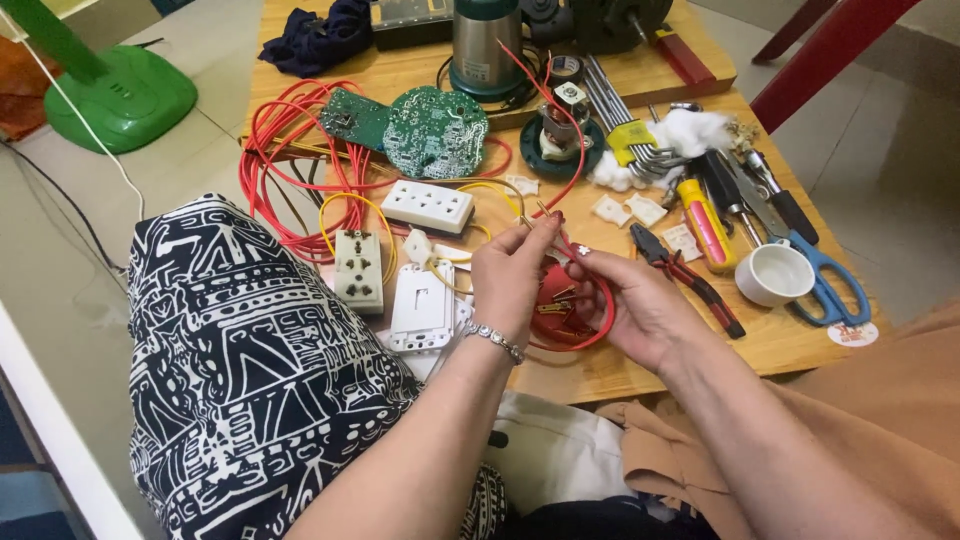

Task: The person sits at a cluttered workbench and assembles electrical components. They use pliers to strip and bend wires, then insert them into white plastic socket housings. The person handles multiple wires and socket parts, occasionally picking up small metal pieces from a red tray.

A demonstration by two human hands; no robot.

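Both hands meet over the near table edge: the left hand [515,265] pinches a red wire [600,290] upright to expose its end, while the right hand [640,300] curls around its loop.

left hand [512,268] — bare forearm, silver link bracelet [493,340] at wrist | right hand [640,305] — dark red nail polish, tan sleeve [850,400] lower right | black-and-white patterned garment [250,370] over the lap, lower left
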